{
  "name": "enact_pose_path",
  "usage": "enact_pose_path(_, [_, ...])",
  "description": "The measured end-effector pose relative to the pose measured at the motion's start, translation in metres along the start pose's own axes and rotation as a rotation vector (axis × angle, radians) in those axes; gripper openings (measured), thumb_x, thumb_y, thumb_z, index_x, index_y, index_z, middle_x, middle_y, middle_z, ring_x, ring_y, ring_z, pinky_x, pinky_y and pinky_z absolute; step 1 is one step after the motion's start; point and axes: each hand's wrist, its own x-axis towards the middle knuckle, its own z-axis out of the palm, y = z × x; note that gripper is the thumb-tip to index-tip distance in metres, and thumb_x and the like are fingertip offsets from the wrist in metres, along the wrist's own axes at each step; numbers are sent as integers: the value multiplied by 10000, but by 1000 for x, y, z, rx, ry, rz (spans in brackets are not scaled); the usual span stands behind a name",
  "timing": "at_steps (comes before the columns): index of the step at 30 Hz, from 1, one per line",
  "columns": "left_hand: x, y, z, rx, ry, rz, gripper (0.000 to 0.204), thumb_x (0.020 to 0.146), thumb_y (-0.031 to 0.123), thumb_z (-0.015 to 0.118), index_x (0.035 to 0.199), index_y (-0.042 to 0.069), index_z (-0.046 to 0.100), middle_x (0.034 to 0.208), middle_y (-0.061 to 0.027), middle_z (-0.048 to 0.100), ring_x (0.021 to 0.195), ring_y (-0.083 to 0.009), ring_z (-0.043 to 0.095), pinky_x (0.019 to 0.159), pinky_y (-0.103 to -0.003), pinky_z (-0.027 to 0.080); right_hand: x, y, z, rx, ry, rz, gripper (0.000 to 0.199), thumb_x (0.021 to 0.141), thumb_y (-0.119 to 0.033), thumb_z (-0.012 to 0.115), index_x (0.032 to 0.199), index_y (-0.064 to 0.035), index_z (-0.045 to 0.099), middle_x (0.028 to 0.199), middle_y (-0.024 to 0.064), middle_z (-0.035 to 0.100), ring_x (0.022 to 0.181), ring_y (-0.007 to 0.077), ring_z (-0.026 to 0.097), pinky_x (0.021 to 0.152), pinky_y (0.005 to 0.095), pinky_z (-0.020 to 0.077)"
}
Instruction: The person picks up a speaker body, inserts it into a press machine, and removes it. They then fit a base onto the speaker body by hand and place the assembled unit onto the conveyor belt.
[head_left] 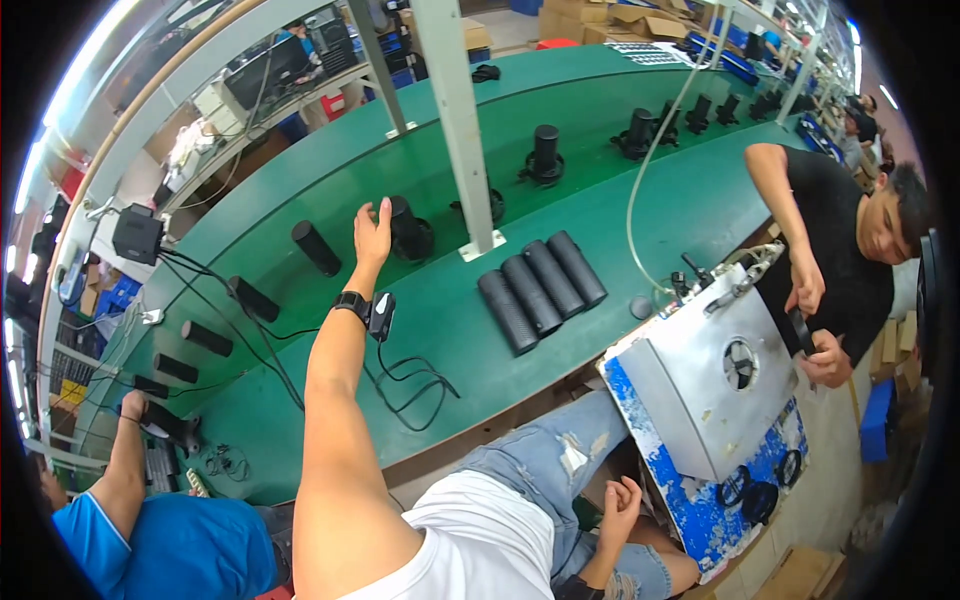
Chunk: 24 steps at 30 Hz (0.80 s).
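My left arm reaches forward over the green bench, with a dark strap and a small black box at the wrist. My left hand is open, its fingers stretched out, right beside a black cylinder on a round base. Whether the fingertips touch it I cannot tell. My right hand hangs over my lap near the blue-topped stand, its fingers loosely bent and apart with nothing seen in them. Several black mesh cylinders lie side by side on the bench to the right of my left hand.
More black cylinders stand along the green belt. A metal fixture sits on the chipped blue stand. A black cable trails across the bench. A co-worker in black works at right, another in blue at left. A white post rises ahead.
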Motion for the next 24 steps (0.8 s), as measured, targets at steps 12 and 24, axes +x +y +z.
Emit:
enact_pose_path(12, [75,-78,-142,764,-257,-2,865,754,507,662,1448,157,284,1465,-190,302,1300,-413,370,1045,-471,372,9,16,-2,-118,-89,104,365,881,-70,612,1209,-24,458,977,87,612,846,118,578,742,220,464])
enact_pose_path(24, [1,100,-128,395,-112,520,355,829,392,634,859,39,666,720,-174,636,680,-334,628,648,-388,488,12,-42,5,88,-91,19,339,905,-56,569,1223,-6,461,993,103,640,930,146,601,853,258,456])
